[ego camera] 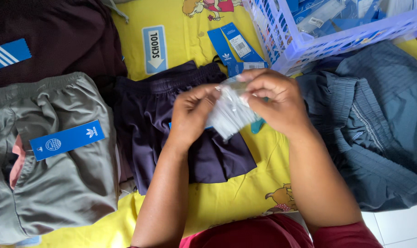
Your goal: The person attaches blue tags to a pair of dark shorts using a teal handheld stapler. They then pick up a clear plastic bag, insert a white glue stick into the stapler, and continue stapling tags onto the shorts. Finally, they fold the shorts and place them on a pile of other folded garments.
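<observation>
Both my hands hold a small clear plastic bag of white plastic fasteners [230, 112] above a pair of dark purple shorts [148, 115]. My left hand [192, 115] grips the bag's left side. My right hand [275, 98] pinches its top right edge. A teal tool [257, 125] peeks out under the right hand. The shorts lie flat on a yellow cartoon-print sheet [181, 41].
Grey shorts with a blue hang tag [66, 140] lie at left, a dark maroon garment [56, 32] behind them. Blue-grey shorts [378, 119] lie at right. A lilac plastic basket [337, 32] of tags stands at the back right, loose blue tags [236, 46] beside it.
</observation>
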